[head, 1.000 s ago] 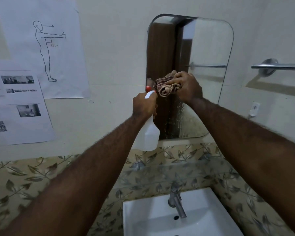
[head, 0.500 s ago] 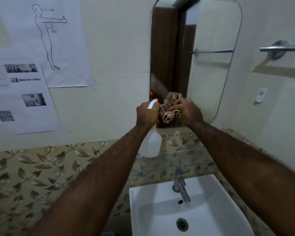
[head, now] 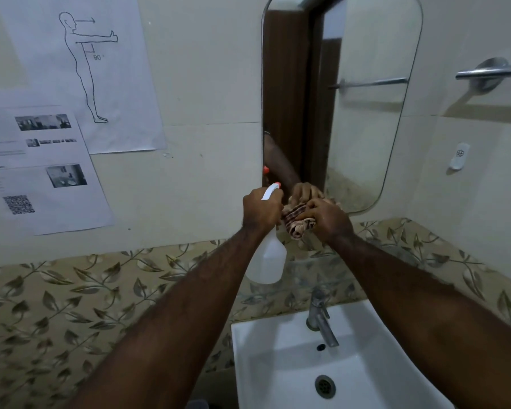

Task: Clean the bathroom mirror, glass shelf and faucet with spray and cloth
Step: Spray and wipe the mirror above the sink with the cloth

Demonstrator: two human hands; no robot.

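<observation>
Two bare forearms reach out over a white washbasin (head: 278,349), where a chrome faucet (head: 322,323) stands at the back rim above the drain (head: 325,386). Just beyond it, a glass shelf (head: 316,276) shows only faintly against the leaf-patterned tile band (head: 71,290). Above the shelf, the left hand (head: 260,214) has its grip wrapped round the neck of a translucent spray bottle (head: 267,261), whose body hangs below the fist and whose white nozzle points towards the glass. Beside it, the right hand (head: 329,221) bunches a striped brown cloth (head: 297,224) in curled fingers, pressing it against the lower edge of the mirror (head: 366,128), where the hand's reflection meets it. Printed sheets (head: 80,69) hang on the wall to the left; a metal towel rail (head: 490,72) is mounted to the right.
</observation>
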